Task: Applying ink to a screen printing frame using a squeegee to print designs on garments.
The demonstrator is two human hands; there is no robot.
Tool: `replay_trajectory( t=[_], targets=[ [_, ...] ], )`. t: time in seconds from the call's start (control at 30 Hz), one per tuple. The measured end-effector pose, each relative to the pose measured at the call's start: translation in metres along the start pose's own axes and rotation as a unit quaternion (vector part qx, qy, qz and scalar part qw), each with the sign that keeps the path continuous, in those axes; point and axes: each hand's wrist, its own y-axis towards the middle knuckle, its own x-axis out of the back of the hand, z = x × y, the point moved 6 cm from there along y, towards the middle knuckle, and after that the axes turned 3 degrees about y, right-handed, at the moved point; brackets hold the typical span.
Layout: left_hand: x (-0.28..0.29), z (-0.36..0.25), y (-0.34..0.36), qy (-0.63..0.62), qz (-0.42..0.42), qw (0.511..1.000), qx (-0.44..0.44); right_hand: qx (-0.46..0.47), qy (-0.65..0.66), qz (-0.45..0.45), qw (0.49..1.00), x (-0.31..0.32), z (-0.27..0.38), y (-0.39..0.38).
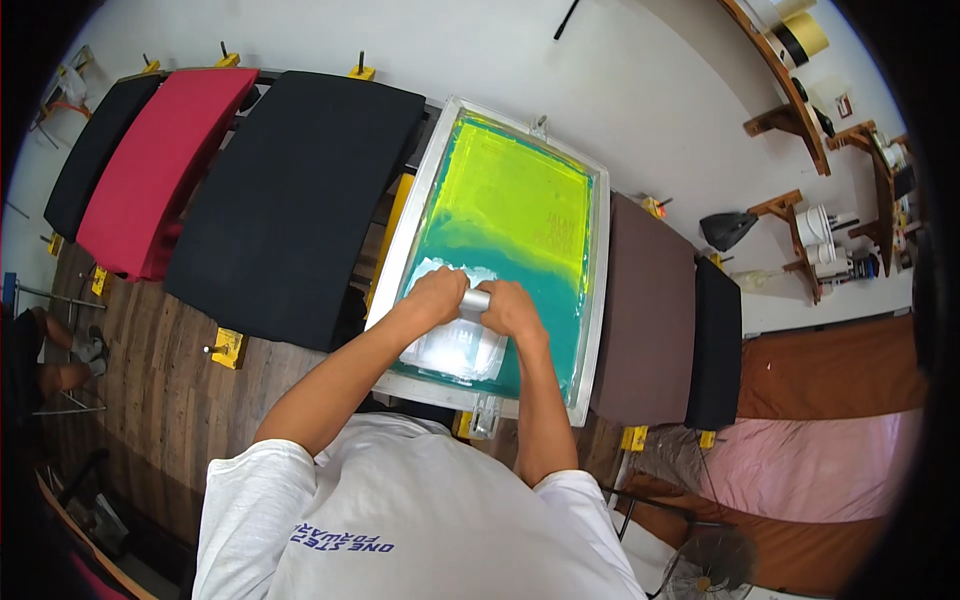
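Observation:
My left hand [440,292] and my right hand [508,305] both grip a short silver squeegee handle [475,299], one at each end. They are over a screen-printing screen in an aluminum frame [601,230], whose mesh [510,170] is yellow-green at the far part and teal nearer me. White ink [450,355] lies smeared on the near left of the mesh, under and in front of the squeegee. The squeegee's blade is largely hidden by my hands. A metal clamp [487,418] sits at the frame's near edge.
Cloth-covered platens flank the screen: black [280,200], red [150,180] and brown [645,310]. Yellow brackets [228,350] stick out below. Wall shelves [800,115] hold containers at right. A fan [705,570] stands at lower right. Another person's leg [60,380] shows at far left.

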Motion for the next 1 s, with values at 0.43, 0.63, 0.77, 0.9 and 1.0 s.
replay_trajectory(
  t=[0.43, 0.63, 0.77, 0.9, 1.0],
  targets=[
    [-0.018, -0.016, -0.071, -0.018, -0.068, 0.997, -0.043, -0.004, -0.016, -0.086, 0.996, -0.029, 0.018, -0.069],
    [-0.025, -0.02, -0.095, -0.016, -0.037, 0.998, -0.044, -0.009, -0.012, -0.069, 0.997, -0.041, 0.024, -0.093],
    [-0.029, -0.023, -0.11, -0.025, -0.023, 0.999, -0.035, -0.009, 0.0, -0.069, 0.998, -0.05, 0.027, -0.109],
    [-0.035, -0.027, -0.121, -0.014, -0.005, 0.999, -0.038, -0.006, 0.012, -0.077, 0.997, -0.05, 0.032, -0.124],
    [-0.027, -0.027, -0.109, 0.01, 0.012, 0.997, -0.069, -0.008, 0.025, -0.049, 0.998, -0.039, 0.029, -0.117]
  ],
)
